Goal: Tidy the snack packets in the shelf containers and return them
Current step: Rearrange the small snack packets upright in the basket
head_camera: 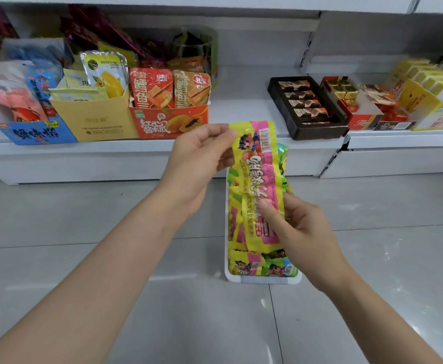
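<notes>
Both hands pinch one long yellow-and-pink snack packet [257, 177]: left hand [198, 164] fingers at its top edge, right hand [297, 229] thumb lower down. Beneath the fingers sits a white container [230, 276] of similar packets, open grey floor [372, 206] either side.

White tray [231, 277] apparently on tiled floor [110, 219]

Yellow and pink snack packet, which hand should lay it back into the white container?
Probably the right hand: it pinches the yellow and pink snack packet's lower end, directly over the white plastic container. Left hand holds the top.
</notes>
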